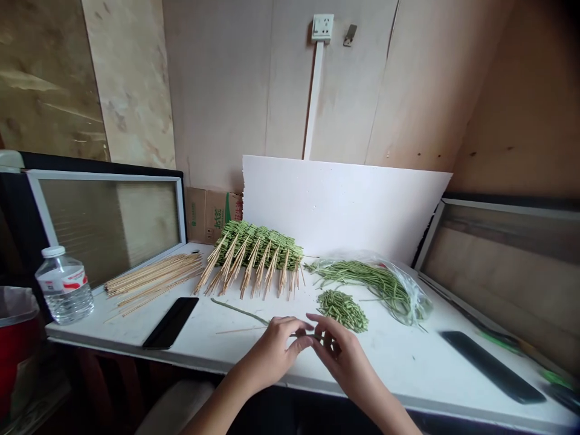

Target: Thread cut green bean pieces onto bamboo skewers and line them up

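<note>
While a long green bean [240, 310] is trailing leftward over a white tabletop [394, 368], a person's left hand [285, 341] is pinching it near the front edge and the right hand [335, 344] is closing thumb and fingers on its end, its grip partly hidden. A thin stick [238, 330] is lying just beside the bean. Beyond the hands, a heap of cut beans [342, 310] is sitting near whole beans [357, 273] that are lying partly inside a clear plastic bag [422, 300]. Farther back, skewered beans [260, 241] are lying stacked, and bare skewers [154, 275] are spreading to their left, near a black phone [171, 323] and a water bottle [66, 287]. Framed panels [113, 223] are flanking the tabletop, a white board [348, 205] is standing before the pale wall [217, 90], a cardboard box [197, 214] is showing beside it, and a socket [322, 27] is hanging above. At far left, a red bin [16, 350] is standing below.
</note>
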